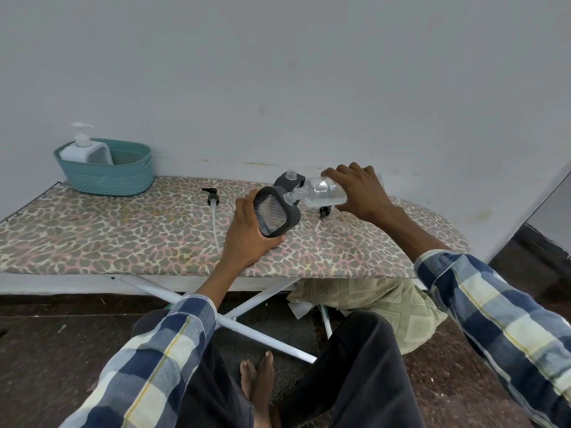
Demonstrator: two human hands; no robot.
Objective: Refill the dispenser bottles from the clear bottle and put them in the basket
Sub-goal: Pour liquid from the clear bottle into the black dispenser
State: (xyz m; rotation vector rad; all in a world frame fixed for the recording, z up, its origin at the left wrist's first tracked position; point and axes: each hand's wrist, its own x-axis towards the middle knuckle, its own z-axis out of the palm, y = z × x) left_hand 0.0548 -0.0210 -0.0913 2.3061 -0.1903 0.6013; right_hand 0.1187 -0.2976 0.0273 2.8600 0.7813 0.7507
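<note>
My left hand point(247, 230) grips a dark grey dispenser bottle point(276, 211) with a clear textured face, tilted on the board with its open neck toward the right. My right hand point(358, 189) holds the clear bottle point(324, 193) on its side, its mouth against the grey bottle's neck. A second dark grey dispenser bottle point(289, 180) with an open neck stands just behind them. Two black pump heads with white tubes lie on the board: the left pump head point(212, 200) and the right pump head point(323, 213). A white pump dispenser point(85, 148) stands inside the teal basket point(123, 177) at the far left.
Everything rests on a leopard-print ironing board point(123, 230) against a pale wall. White crossed legs point(247, 322) and a patterned cushion point(386, 304) lie beneath it on the dark floor. My legs and bare feet are below the board's front edge.
</note>
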